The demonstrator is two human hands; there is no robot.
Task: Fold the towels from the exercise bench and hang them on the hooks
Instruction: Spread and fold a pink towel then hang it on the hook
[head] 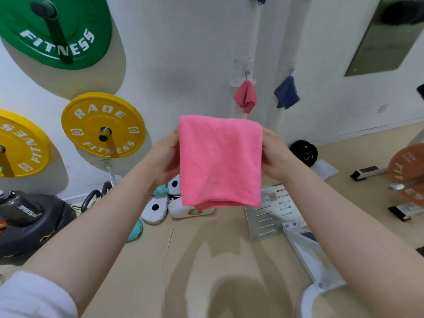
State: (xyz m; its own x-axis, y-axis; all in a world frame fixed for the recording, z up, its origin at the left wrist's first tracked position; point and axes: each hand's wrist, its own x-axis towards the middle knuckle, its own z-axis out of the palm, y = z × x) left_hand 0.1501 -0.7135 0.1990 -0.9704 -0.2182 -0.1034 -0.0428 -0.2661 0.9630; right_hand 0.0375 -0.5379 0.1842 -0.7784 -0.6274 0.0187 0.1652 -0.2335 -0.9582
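Head view, fingers first: left hand (pixel 164 157) pinching the left edge of the pink towel (pixel 220 161), right hand (pixel 274 154) pinching the right edge, fingertips of both hidden behind the cloth, thumbs toward the camera. Held up at chest height, well above the floor (pixel 206 260), folded over at the top, doubled hem hanging loose at the bottom.

Likely light, soft and limp: no stiffness to keep a fold, so prone to sagging or slipping open if 1 side is let go. Plush nap, probably not slippery. Best taken at the upper corners or along the folded top edge, layers pinched together.

Farther out, on the white wall: 2 hooks already taken, a pink-red cloth (pixel 245 97) on the left hook (pixel 247 73), a navy cloth (pixel 286 92) on the right hook (pixel 291 70). No free hook plainly seen; a scrap of blue at the top edge, too cropped to identify.

Between here and the wall: a grey slotted metal plate (pixel 273 214) with white frame, white pads and teal items on the floor. Yellow weight plate (pixel 103 125) and green weight plate (pixel 55 31) mounted left, clear of the path.
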